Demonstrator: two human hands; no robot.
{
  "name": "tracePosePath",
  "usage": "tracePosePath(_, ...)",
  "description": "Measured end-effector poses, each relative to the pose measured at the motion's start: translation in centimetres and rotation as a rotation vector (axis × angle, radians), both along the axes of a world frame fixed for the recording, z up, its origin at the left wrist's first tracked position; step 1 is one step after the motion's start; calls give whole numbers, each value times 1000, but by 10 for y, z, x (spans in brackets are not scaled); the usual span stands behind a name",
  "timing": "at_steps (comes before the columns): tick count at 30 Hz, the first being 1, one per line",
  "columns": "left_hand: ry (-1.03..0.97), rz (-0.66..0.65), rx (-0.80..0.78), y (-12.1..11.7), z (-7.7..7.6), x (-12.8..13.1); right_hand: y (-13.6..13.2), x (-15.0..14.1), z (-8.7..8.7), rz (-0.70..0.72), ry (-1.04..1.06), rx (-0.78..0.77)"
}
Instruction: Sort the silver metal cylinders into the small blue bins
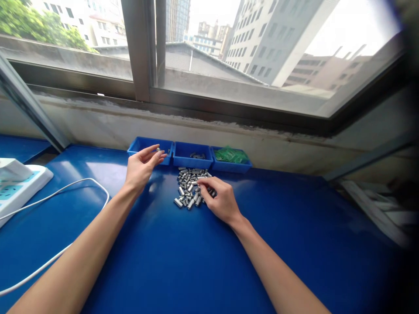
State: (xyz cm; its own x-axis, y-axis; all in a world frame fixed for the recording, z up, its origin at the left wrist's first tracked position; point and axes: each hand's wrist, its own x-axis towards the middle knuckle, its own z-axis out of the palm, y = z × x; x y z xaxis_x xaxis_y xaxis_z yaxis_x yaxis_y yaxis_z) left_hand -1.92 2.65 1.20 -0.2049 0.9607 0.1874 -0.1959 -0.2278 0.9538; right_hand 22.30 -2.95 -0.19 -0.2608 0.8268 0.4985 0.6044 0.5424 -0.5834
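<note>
A pile of short silver metal pieces (190,187), shaped like spacers or standoffs, lies on the blue tabletop. My right hand (221,198) is at the pile's right side, thumb and fingertips pinched together. Whatever is in that pinch is too small and hidden to make out. Over the left blue bin (139,143), my left hand (142,163) holds a small pale metal piece (158,149) near its fingertips. The middle blue bin (193,163) contains a few dark metal pieces, and the right blue bin (231,167) holds green plastic-looking items (231,155).
A white power strip (24,185) sits at the left, with a white cable (78,181) looping across the table (170,261). Behind the bins are a low wall and a window (229,98). A metal post (32,100) slants at the left.
</note>
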Motion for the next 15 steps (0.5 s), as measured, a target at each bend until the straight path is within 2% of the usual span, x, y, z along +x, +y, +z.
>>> tracePosePath(4,-44,-51,-46,2,-1,-2,1,1,-1,-3,0,0)
tracePosePath(7,4,-83,-43,-4,2,0,1,3,-2,-3,-6,-1)
tracePosePath(11,221,-143,-9,-16,5,4,2,3,-2,-4,-14,1)
tracePosePath(15,526,-335,38,-29,5,8,1,3,0,-6,-18,6)
